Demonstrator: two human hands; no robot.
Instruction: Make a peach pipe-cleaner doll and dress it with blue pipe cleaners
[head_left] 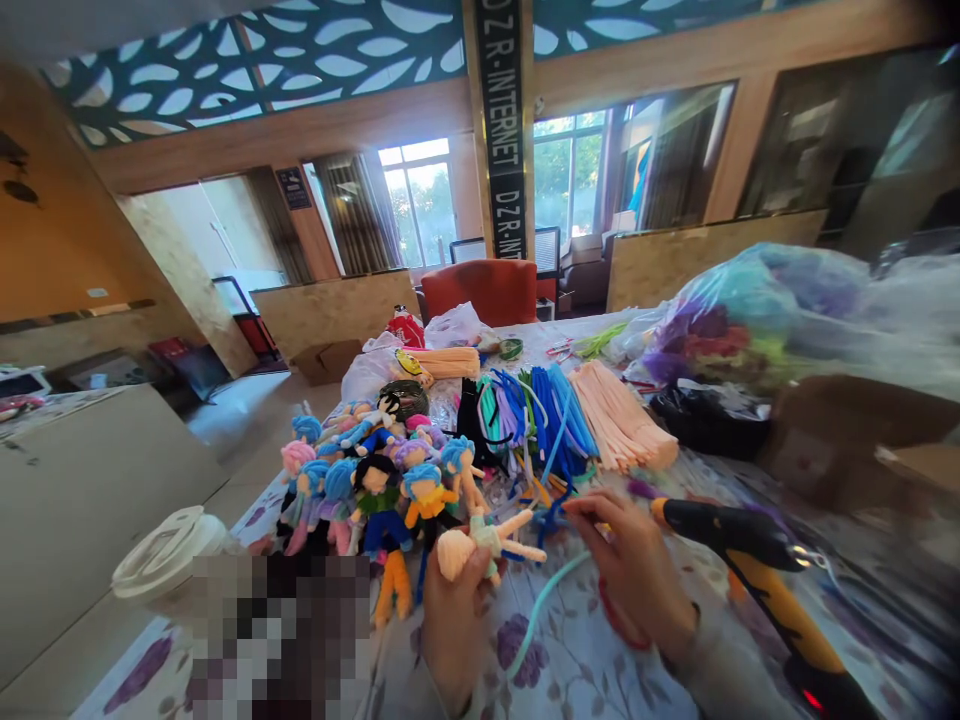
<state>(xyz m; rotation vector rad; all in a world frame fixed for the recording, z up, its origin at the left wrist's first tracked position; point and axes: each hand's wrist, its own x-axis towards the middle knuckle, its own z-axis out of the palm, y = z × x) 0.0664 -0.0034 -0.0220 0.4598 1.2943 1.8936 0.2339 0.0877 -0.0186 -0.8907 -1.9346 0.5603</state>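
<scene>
Between the fingers of my left hand (459, 625) is a small doll (456, 553) of peach and pale green fuzzy stems, lying on its side with its head at the left and its legs to the right. My right hand (637, 570) is to the right of the doll's legs, thumb and forefinger pinched on a dark blue pipe cleaner (553, 522). A mint green pipe cleaner (541, 612) curves over the flowered tablecloth between my hands. Just right of my right hand lies a black and yellow glue gun (761, 570) with a red light.
Finished dolls (375, 480) are heaped at the left. Bundles of blue pipe cleaners (566, 420) and peach pipe cleaners (626, 420) lie behind my hands. At left stands a lidded white cup (169, 555); large plastic bags (772, 300) fill the back right.
</scene>
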